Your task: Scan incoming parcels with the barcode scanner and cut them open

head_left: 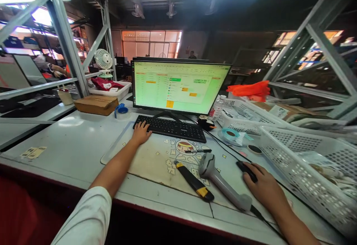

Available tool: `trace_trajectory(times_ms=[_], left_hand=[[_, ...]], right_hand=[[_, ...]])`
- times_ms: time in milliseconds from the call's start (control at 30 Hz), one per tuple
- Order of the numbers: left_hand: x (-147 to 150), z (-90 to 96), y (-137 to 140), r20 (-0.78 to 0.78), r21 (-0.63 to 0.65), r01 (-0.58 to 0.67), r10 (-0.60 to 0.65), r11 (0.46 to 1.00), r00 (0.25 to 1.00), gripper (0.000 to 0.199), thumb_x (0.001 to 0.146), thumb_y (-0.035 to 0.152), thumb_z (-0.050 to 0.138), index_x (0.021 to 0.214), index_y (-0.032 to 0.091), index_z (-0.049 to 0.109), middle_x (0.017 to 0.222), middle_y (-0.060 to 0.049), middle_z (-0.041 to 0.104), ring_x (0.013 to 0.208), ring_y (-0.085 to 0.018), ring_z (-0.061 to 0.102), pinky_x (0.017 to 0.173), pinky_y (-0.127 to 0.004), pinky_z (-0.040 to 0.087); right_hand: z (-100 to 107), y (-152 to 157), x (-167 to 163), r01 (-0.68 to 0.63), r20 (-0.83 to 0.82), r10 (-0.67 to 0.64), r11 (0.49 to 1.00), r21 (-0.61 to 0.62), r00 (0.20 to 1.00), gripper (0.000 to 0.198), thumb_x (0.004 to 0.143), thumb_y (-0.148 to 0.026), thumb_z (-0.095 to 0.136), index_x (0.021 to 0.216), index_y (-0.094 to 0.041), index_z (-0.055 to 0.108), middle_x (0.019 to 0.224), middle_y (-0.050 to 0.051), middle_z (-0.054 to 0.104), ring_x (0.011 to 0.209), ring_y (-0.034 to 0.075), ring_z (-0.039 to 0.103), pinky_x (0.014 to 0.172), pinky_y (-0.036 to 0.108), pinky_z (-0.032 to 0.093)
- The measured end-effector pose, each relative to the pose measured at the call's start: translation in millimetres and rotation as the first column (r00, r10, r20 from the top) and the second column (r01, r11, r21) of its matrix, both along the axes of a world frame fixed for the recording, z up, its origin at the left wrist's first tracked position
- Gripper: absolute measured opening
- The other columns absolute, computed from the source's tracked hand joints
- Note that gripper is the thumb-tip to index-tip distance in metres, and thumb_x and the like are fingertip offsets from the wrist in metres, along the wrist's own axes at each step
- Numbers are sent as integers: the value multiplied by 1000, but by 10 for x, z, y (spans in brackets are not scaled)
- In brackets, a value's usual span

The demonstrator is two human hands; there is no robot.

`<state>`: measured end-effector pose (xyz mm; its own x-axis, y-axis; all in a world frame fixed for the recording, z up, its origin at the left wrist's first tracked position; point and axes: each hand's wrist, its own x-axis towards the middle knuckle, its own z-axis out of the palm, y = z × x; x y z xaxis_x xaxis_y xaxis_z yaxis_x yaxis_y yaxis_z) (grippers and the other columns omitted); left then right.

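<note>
My left hand (141,132) rests on the left end of a black keyboard (178,128), its fingers spread over the keys. My right hand (262,183) is wrapped over a black computer mouse (247,171) at the right of the desk mat (150,159). Between my arms lie a grey barcode scanner (223,185), with its cable running toward me, and a black and yellow utility knife (193,181). Just above them is a dark pen (198,151). Behind the keyboard stands a lit monitor (178,89) showing a spreadsheet with a smaller window over it.
White perforated baskets (304,163) holding packaged items line the right side. Near them are a tape roll (231,135) and a bottle (216,108). At the left stand a cardboard box (96,105), blue tape (122,112) and a small fan (103,59). Metal rack posts flank the desk.
</note>
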<state>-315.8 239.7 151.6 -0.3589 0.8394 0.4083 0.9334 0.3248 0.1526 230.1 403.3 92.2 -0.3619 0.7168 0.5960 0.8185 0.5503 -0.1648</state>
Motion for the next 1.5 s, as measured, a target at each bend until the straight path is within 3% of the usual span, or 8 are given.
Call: trace_trajectory(times_ms=[167, 533, 1000, 1500], left_hand=[[-3, -1, -13, -19, 3, 3, -2, 1000, 1000, 57, 104, 48, 47, 153, 20, 53, 168, -12, 38, 154, -38, 34, 129, -55, 24], [-9, 5, -23, -20, 0, 10, -10, 1000, 1000, 59, 104, 49, 45, 154, 19, 53, 168, -14, 38, 154, -40, 33, 128, -56, 25], [-41, -20, 4, -10, -4, 3, -3, 1000, 1000, 60, 104, 51, 44, 155, 20, 52, 168, -13, 38, 155, -39, 32, 129, -57, 23], [-39, -11, -6, -14, -16, -3, 3, 1000, 1000, 59, 103, 49, 44, 155, 20, 51, 168, -13, 39, 155, -38, 32, 128, -56, 24]], right_hand=[[-44, -10, -2, 2, -11, -1, 998, 68, 1000, 59, 97, -52, 38, 134, -17, 69, 135, 17, 65, 118, 36, 66, 105, 56, 55], [-21, -26, -8, -33, 29, 31, 998, 61, 999, 61, 101, -48, 35, 137, -10, 66, 138, 20, 63, 126, 36, 61, 113, 54, 50], [-84, 6, 18, 49, 25, -51, 996, 81, 998, 53, 100, -47, 41, 136, -19, 68, 138, 14, 64, 121, 34, 65, 107, 52, 55], [-41, -55, -11, 73, 31, -76, 995, 68, 997, 56, 100, -45, 39, 136, -15, 69, 138, 17, 64, 121, 35, 64, 108, 55, 54]])
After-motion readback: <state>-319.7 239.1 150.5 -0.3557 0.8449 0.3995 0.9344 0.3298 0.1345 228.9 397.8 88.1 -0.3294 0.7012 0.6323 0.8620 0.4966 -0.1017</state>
